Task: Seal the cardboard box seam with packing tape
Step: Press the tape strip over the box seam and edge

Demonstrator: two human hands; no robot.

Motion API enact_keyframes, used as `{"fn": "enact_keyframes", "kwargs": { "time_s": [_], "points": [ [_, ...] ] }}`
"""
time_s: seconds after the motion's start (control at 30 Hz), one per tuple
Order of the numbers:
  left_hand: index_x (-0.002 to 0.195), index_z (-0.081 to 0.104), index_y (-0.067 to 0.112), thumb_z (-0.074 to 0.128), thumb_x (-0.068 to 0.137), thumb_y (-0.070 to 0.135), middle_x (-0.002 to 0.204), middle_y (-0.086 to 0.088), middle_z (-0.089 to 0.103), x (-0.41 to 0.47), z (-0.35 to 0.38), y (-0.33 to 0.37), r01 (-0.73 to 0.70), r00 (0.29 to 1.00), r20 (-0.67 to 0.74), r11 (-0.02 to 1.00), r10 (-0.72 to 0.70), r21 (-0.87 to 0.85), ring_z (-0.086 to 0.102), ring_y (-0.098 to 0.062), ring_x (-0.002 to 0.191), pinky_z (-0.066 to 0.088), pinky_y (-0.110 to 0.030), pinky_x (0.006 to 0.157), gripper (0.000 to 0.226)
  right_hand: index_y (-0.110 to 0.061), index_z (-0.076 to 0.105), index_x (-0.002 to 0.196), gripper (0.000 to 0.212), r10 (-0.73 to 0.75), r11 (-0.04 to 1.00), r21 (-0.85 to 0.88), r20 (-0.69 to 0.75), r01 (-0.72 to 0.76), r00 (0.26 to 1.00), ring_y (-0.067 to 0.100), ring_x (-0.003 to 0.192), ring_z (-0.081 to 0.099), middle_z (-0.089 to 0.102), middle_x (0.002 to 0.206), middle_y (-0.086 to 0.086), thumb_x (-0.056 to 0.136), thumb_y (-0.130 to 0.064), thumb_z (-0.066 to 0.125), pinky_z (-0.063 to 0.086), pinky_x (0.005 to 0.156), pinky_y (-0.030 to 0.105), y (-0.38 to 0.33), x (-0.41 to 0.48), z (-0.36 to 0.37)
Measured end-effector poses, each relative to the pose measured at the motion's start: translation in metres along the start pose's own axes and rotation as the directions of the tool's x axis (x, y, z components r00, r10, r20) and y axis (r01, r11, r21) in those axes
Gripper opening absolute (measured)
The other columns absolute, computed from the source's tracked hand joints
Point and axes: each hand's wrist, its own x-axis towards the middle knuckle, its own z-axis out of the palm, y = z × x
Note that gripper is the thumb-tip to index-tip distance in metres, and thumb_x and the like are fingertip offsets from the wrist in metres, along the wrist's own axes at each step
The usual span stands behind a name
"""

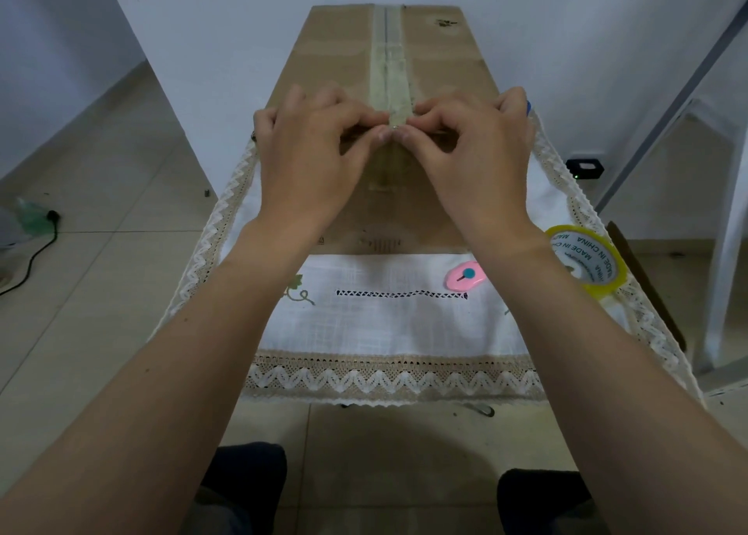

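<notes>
A long brown cardboard box (336, 61) lies on a cloth-covered table, running away from me. A strip of clear tape (388, 65) covers its centre seam and folds over the near top edge onto the front face. My left hand (307, 158) and my right hand (473, 158) rest on that near edge, fingertips and thumbs meeting at the tape and pressing on it. A roll of clear packing tape (587, 261) lies flat on the table at the right, apart from both hands.
A pink box cutter (465, 277) lies on the white lace-edged tablecloth (384, 328) near my right wrist. A black cable (30, 257) crosses the tiled floor at left. A white frame (724, 219) stands at right. A small black device (585, 168) sits behind the table.
</notes>
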Motion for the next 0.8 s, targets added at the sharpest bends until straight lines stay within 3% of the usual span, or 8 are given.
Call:
{"fn": "enact_keyframes", "kwargs": {
  "time_s": [0.17, 0.33, 0.57, 0.8],
  "points": [
    [0.109, 0.079, 0.041, 0.068, 0.091, 0.056, 0.103, 0.012, 0.073, 0.0037, 0.0011, -0.0038, -0.018, 1.0, -0.021, 0.999, 0.017, -0.036, 0.059, -0.019, 0.108, 0.026, -0.036, 0.09, 0.026, -0.033, 0.075, 0.089, 0.026, -0.01, 0.999, -0.053, 0.041, 0.012, 0.999, 0.016, 0.101, 0.039, 0.072, 0.102, -0.018, 0.082, -0.059, 0.074, 0.029, 0.085, 0.035, 0.0006, 0.0046, -0.0011],
    [0.117, 0.077, 0.039, 0.078, 0.083, 0.05, 0.111, 0.013, 0.072, 0.0008, -0.0011, -0.0073, -0.038, 0.999, 0.021, 0.999, 0.038, -0.014, 0.058, -0.02, 0.114, 0.024, -0.035, 0.092, 0.035, -0.03, 0.069, 0.097, 0.033, -0.05, 0.983, -0.168, 0.111, 0.068, 0.993, 0.025, 0.107, 0.046, 0.067, 0.107, -0.014, 0.076, -0.053, 0.08, 0.033, 0.087, 0.04, -0.004, 0.0006, -0.0048],
    [0.111, 0.079, 0.042, 0.062, 0.094, 0.058, 0.103, 0.015, 0.074, -0.001, 0.0029, -0.0068, -0.037, 0.999, -0.024, 0.999, 0.036, -0.021, 0.061, -0.018, 0.105, 0.027, -0.036, 0.09, 0.028, -0.029, 0.069, 0.083, 0.027, -0.073, 0.991, -0.111, 0.013, 0.074, 0.997, 0.02, 0.094, 0.039, 0.07, 0.094, -0.013, 0.09, -0.055, 0.066, 0.041, 0.082, 0.04, -0.0037, -0.0026, -0.0021],
    [0.113, 0.078, 0.041, 0.067, 0.09, 0.057, 0.108, 0.015, 0.076, 0.0031, 0.0021, -0.0092, -0.029, 1.0, -0.013, 1.0, 0.029, -0.007, 0.06, -0.018, 0.109, 0.029, -0.038, 0.092, 0.03, -0.029, 0.07, 0.087, 0.028, -0.063, 0.989, -0.134, 0.036, 0.067, 0.997, 0.024, 0.102, 0.047, 0.069, 0.096, -0.013, 0.085, -0.057, 0.071, 0.037, 0.085, 0.041, -0.0022, 0.002, -0.0001]
  ]
}}
